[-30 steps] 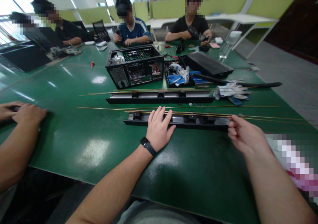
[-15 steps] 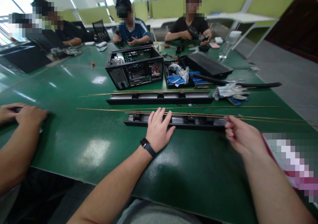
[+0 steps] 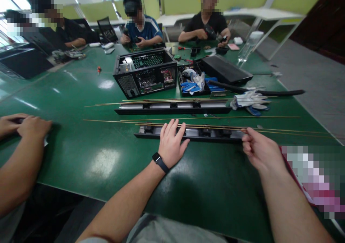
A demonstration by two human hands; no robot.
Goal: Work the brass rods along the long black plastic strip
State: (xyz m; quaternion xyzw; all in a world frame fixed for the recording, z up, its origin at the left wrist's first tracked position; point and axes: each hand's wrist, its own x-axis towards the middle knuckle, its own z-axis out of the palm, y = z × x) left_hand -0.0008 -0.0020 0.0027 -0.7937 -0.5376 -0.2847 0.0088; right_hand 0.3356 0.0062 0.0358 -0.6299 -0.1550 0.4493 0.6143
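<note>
Hiding part of rail [image 3: 193, 132]: left hand [image 3: 171, 144]

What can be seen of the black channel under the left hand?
The black channel is long and narrow, with a grey inner face and dark blocks along it; material hard to tell. It lies across the view on the green table, nearer than a similar channel. The left hand, fingers spread, appears to rest on it, left of its middle. Thin golden rods run along its far side. The right hand is at its right end; contact unclear.
</note>
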